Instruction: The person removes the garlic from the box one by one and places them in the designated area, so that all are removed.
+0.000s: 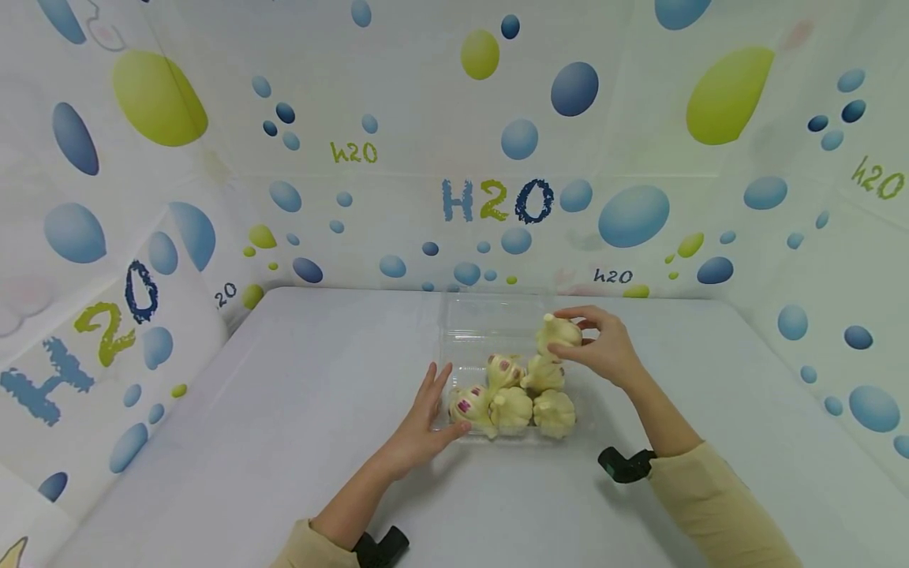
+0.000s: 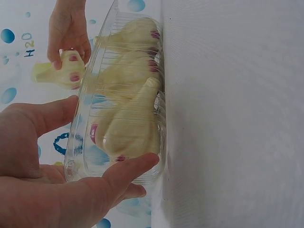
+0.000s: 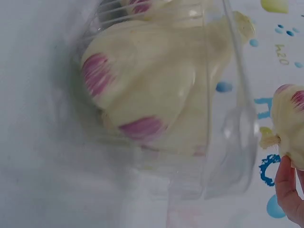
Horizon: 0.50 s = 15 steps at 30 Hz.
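A clear plastic box [image 1: 454, 355] with its lid [image 1: 490, 314] folded back holds several garlic bulbs [image 1: 511, 408]. My right hand [image 1: 604, 343] pinches one garlic bulb [image 1: 558, 334] between thumb and fingers over the box's back right corner; the right wrist view shows this bulb [image 3: 290, 121] at the right edge. At the box's left side, my left hand [image 1: 419, 434] has its fingers spread, with the thumb at the front left corner. In the left wrist view the left hand [image 2: 61, 175] lies against the box wall [image 2: 78, 137], its fingers extended and not curled round it.
The white table [image 1: 319, 379] lies around the box. A patterned cloth wall [image 1: 412, 102] rises behind it and along both sides. Black devices [image 1: 626, 465] are strapped near both wrists at the sleeves [image 1: 717, 505].
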Motion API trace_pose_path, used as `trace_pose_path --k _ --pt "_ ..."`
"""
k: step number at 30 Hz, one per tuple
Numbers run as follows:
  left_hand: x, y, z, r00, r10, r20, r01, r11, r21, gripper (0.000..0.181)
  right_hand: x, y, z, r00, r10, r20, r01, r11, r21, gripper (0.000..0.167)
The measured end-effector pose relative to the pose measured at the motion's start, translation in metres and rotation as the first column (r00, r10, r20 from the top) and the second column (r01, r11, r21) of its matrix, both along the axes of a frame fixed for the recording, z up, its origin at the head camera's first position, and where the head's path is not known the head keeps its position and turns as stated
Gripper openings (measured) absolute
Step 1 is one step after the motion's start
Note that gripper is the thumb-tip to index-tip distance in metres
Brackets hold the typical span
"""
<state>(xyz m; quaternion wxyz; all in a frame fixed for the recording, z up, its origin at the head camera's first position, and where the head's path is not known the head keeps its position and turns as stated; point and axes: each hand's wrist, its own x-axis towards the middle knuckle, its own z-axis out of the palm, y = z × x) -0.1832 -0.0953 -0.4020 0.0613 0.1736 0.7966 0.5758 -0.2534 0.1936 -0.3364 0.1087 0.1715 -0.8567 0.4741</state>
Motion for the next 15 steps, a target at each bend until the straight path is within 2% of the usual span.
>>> trace_pose_path --k 6,15 --pt "0.0 0.0 0.001 1.0 0.003 0.001 -0.003 1.0 -0.019 0.082 0.003 0.013 -0.003 1.0 -0.025 -0.003 0.025 1.0 -0.007 0.044" --pt "0.001 0.0 0.001 1.0 0.008 -0.002 -0.008 0.999 -0.035 0.082 0.006 0.032 -0.009 0.994 -0.109 0.001 0.109 0.994 0.031 0.047"
